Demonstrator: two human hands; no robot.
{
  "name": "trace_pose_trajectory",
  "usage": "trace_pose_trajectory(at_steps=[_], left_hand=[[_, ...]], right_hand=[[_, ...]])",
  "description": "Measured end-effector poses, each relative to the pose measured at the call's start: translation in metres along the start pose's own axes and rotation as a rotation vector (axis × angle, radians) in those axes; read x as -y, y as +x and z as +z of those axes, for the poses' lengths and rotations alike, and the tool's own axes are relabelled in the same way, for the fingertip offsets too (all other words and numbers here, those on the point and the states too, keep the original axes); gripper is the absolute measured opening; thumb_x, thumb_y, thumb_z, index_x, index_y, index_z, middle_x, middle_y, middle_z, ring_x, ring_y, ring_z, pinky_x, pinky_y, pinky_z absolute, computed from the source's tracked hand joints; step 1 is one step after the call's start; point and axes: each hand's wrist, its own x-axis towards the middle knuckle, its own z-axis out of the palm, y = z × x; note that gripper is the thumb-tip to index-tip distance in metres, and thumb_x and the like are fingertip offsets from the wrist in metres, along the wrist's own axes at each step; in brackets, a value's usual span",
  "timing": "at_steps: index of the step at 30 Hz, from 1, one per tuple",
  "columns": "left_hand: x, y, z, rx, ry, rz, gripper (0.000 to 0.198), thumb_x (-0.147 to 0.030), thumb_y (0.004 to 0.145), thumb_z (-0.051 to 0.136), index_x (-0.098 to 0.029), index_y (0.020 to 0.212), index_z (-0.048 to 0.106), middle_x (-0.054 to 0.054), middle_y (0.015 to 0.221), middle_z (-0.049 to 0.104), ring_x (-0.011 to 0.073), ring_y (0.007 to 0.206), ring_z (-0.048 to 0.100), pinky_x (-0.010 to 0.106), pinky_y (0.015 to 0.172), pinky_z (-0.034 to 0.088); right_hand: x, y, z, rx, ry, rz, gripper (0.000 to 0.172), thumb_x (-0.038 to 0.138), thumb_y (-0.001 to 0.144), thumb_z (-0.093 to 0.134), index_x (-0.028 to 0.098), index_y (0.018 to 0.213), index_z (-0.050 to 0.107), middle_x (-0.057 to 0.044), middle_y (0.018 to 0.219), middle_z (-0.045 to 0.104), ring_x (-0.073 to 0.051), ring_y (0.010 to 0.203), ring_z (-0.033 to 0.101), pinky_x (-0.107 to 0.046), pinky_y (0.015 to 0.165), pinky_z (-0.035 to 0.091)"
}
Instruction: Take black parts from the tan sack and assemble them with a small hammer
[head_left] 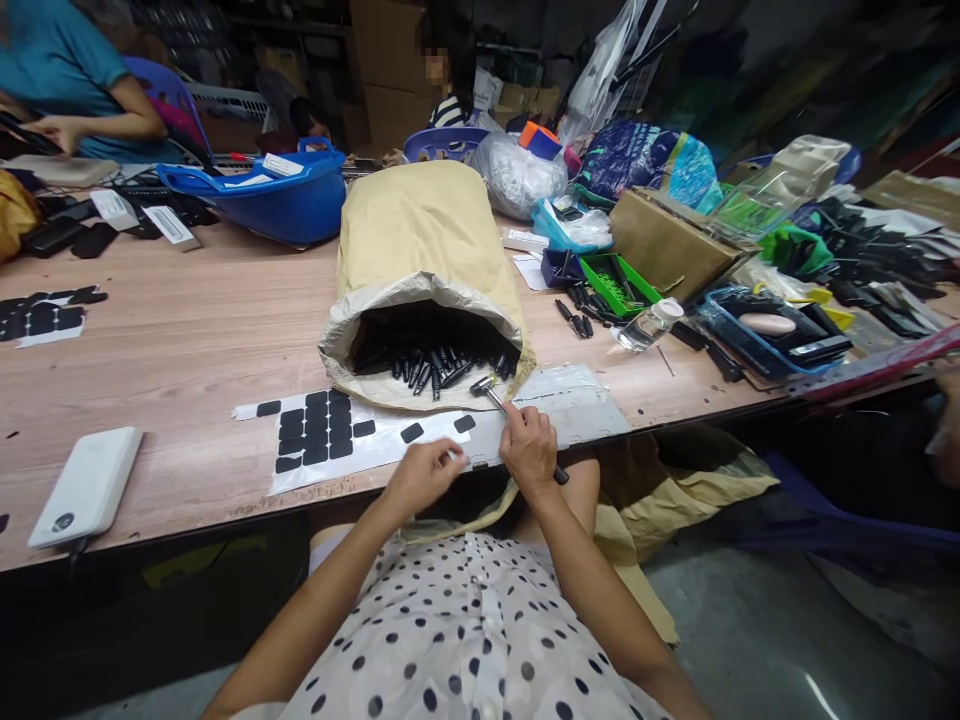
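My right hand [529, 448] is wrapped round the handle of a small hammer [484, 386], whose metal head points away from me at the sack's mouth. At the table's front edge my left hand [424, 476] is closed in a pinch; what its fingertips hold, if anything, is too small to make out. Just beyond both hands lies a tan woven sack [420, 215] on its side, its mouth facing me. Several black tube-like pieces [427, 368] spill toward its lip. Left of my left hand, black rounded stickers [316, 430] sit on a white backing sheet [360, 462].
A white power bank [88, 485] lies at the left. Behind stand a blue basin [277, 205], a green tray [619, 285], a clear bottle [649, 325] and a cardboard box [671, 240]. A co-worker in a teal shirt [75, 80] sits across the table.
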Motion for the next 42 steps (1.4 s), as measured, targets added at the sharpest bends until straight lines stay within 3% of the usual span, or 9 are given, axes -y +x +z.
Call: trace_pose_trajectory(at_steps=[3,5,12,18,21,24,26,33,42], left_hand=[[-0.010,0.043,-0.018,-0.355,0.052,-0.089,0.026,-0.042,0.088,0.058,-0.020,0.092,0.071,0.003,0.075,0.072,0.0196,0.073,0.067,0.028,0.066,0.048],[-0.017,0.071,-0.027,-0.486,0.155,-0.224,0.030,-0.046,0.087,0.062,-0.018,0.093,0.071,0.007,0.084,0.074,0.0242,0.085,0.069,0.030,0.072,0.049],[-0.027,0.117,-0.038,-0.460,0.329,-0.484,0.033,-0.049,0.089,0.062,-0.019,0.096,0.073,0.016,0.108,0.076,0.0346,0.106,0.069,0.039,0.082,0.050],[-0.017,0.099,-0.042,-0.498,0.265,-0.446,0.017,-0.036,0.087,0.063,-0.025,0.095,0.073,0.006,0.097,0.075,0.0284,0.100,0.069,0.034,0.076,0.048],[-0.003,0.071,-0.035,-0.512,0.287,-0.203,0.012,-0.033,0.084,0.066,-0.024,0.090,0.071,0.004,0.092,0.071,0.0231,0.090,0.067,0.029,0.072,0.047],[0.016,0.043,-0.021,-0.409,0.288,0.089,0.008,-0.030,0.082,0.068,-0.023,0.086,0.070,0.002,0.090,0.068,0.0198,0.085,0.065,0.028,0.072,0.048],[0.027,0.032,-0.010,-0.341,0.295,0.176,0.007,-0.028,0.083,0.068,-0.024,0.087,0.069,0.002,0.089,0.068,0.0198,0.085,0.064,0.028,0.074,0.049],[0.046,0.032,0.004,-0.340,0.258,0.193,0.009,-0.025,0.085,0.066,-0.023,0.092,0.071,0.003,0.091,0.069,0.0189,0.083,0.062,0.030,0.076,0.050],[0.046,0.033,0.002,-0.336,0.178,0.159,0.012,-0.022,0.082,0.068,-0.023,0.092,0.073,0.002,0.090,0.067,0.0182,0.083,0.063,0.029,0.077,0.051]], right_hand=[[0.001,0.000,0.000,-0.006,-0.015,-0.006,0.038,0.012,0.088,0.051,0.023,0.120,0.066,-0.007,0.091,0.054,-0.023,0.085,0.042,-0.034,0.072,0.028],[0.001,0.001,0.001,-0.018,-0.028,-0.008,0.037,0.012,0.088,0.050,0.023,0.121,0.066,-0.007,0.091,0.054,-0.023,0.085,0.042,-0.034,0.072,0.029],[0.003,0.001,0.004,-0.013,-0.051,-0.014,0.036,0.015,0.089,0.051,0.022,0.120,0.066,-0.007,0.091,0.054,-0.023,0.085,0.042,-0.033,0.073,0.029],[0.004,0.001,0.000,0.021,-0.049,0.009,0.037,0.015,0.090,0.050,0.022,0.122,0.065,-0.007,0.091,0.053,-0.023,0.086,0.041,-0.033,0.073,0.029],[0.004,0.001,-0.002,0.028,-0.020,0.017,0.036,0.015,0.091,0.049,0.022,0.123,0.064,-0.007,0.091,0.053,-0.023,0.086,0.042,-0.033,0.073,0.029],[0.004,0.000,-0.002,0.026,0.017,0.037,0.033,0.018,0.093,0.049,0.022,0.122,0.065,-0.007,0.093,0.054,-0.023,0.088,0.043,-0.033,0.074,0.030],[0.003,0.001,-0.001,0.034,0.042,0.051,0.031,0.020,0.093,0.050,0.022,0.121,0.066,-0.008,0.094,0.055,-0.023,0.089,0.044,-0.033,0.074,0.031],[-0.004,0.003,-0.004,0.044,0.238,0.081,0.031,0.021,0.096,0.045,0.021,0.118,0.068,-0.008,0.093,0.061,-0.022,0.089,0.053,-0.032,0.078,0.041],[0.011,-0.026,-0.036,0.095,0.704,-0.012,0.039,0.025,0.100,0.040,0.022,0.130,0.064,-0.008,0.110,0.071,-0.019,0.101,0.066,-0.031,0.090,0.054]])
